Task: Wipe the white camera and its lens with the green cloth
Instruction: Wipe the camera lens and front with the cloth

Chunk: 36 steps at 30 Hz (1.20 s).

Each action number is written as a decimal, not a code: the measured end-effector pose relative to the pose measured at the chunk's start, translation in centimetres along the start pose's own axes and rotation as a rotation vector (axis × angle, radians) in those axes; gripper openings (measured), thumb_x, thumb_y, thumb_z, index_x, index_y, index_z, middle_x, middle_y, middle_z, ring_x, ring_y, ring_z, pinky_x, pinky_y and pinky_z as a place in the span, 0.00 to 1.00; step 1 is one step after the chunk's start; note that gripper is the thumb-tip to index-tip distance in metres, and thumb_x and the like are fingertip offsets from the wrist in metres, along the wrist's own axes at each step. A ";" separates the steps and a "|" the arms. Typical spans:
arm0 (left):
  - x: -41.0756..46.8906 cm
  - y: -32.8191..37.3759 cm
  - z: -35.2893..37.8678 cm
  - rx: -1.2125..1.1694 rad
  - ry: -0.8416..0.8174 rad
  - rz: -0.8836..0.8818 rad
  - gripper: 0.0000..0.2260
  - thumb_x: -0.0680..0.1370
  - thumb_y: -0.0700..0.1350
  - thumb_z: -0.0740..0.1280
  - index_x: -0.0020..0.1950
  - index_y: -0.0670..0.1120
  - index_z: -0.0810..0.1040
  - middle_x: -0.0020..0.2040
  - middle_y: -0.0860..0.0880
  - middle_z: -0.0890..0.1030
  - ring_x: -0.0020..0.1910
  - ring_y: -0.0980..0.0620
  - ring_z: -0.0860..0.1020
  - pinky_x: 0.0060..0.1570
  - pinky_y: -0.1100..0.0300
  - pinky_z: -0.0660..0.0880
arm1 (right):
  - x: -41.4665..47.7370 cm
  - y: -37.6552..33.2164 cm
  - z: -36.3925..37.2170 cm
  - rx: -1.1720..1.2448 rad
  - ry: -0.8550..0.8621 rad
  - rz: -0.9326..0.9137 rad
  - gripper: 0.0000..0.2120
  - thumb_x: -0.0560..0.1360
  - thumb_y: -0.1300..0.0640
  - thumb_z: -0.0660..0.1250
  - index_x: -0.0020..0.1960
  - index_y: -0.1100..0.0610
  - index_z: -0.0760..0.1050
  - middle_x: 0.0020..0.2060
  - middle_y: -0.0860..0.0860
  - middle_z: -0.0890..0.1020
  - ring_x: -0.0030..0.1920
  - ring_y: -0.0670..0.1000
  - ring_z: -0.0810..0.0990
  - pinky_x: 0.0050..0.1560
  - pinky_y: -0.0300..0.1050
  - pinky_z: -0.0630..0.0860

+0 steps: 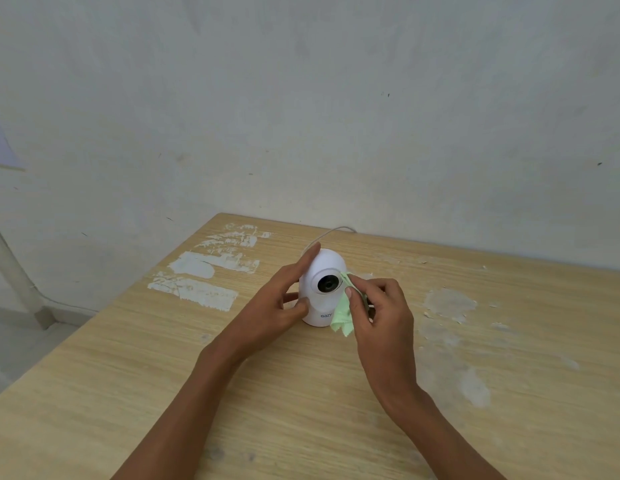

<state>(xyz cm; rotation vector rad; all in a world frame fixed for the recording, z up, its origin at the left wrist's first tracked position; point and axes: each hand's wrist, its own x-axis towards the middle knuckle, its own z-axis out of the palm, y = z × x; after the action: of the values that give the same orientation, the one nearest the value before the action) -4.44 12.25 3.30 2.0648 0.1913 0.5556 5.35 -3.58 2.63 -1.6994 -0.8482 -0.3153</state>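
Note:
A white dome-shaped camera (324, 271) stands upright on the wooden table (301, 393), its dark round lens (328, 283) facing me. My left hand (284, 303) holds the camera's left side, fingers along the dome and thumb against the base. My right hand (381, 313) pinches a light green cloth (341, 315) and presses its upper corner against the camera's right side, just beside the lens. The rest of the cloth hangs down over the right of the base.
A thin white cable (331, 233) runs from behind the camera toward the wall. White paint patches (204, 271) mark the table to the left, paler stains (448, 304) to the right. The table's left edge drops to the floor.

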 end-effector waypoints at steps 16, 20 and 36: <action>0.1 -0.4 0.5 0.011 0.083 0.026 0.35 0.81 0.35 0.67 0.79 0.66 0.62 0.70 0.67 0.71 0.69 0.63 0.73 0.63 0.64 0.77 | 0.1 -0.6 1.4 -0.124 -0.033 -0.223 0.11 0.79 0.65 0.67 0.60 0.60 0.81 0.49 0.51 0.77 0.45 0.43 0.77 0.46 0.28 0.73; 0.1 -0.3 0.5 0.004 0.084 0.033 0.33 0.81 0.37 0.67 0.79 0.64 0.62 0.73 0.64 0.71 0.70 0.62 0.73 0.64 0.59 0.78 | -0.6 -0.1 1.7 -0.206 -0.138 -0.272 0.11 0.78 0.65 0.67 0.59 0.57 0.82 0.49 0.50 0.78 0.45 0.45 0.79 0.45 0.35 0.77; 0.2 -0.3 0.6 -0.045 0.079 0.021 0.33 0.81 0.35 0.67 0.79 0.64 0.64 0.76 0.64 0.69 0.71 0.56 0.74 0.66 0.50 0.78 | 0.3 0.7 1.2 -0.094 -0.038 -0.136 0.07 0.77 0.68 0.68 0.52 0.59 0.80 0.47 0.49 0.79 0.45 0.43 0.78 0.45 0.30 0.73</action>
<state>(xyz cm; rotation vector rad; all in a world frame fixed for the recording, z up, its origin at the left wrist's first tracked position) -3.96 12.06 2.86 2.0044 0.2019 0.6498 5.76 -2.41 1.91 -1.7427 -0.9934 -0.4220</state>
